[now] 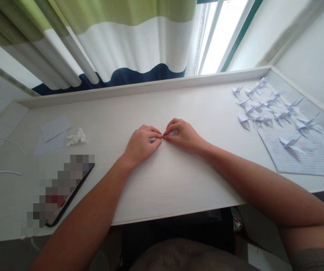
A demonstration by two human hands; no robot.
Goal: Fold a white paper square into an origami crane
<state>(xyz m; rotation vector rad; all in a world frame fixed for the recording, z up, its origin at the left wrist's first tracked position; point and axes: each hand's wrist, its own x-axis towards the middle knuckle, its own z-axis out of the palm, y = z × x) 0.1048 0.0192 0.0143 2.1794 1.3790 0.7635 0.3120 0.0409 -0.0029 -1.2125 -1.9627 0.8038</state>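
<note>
Both my hands meet over the middle of the white desk, pinching a small piece of folded white paper that is mostly covered by the fingers. My left hand is closed, its thumb and index finger on the paper's left end. From the other side, my right hand grips the same paper with thumb and index finger, the fingertips of both hands nearly touching. How the paper is folded cannot be made out.
Several folded paper cranes stand at the right, one on a lined notebook. Paper sheets, a crumpled tissue and a blurred dark-edged device lie at the left. A raised ledge runs along the back below the curtain.
</note>
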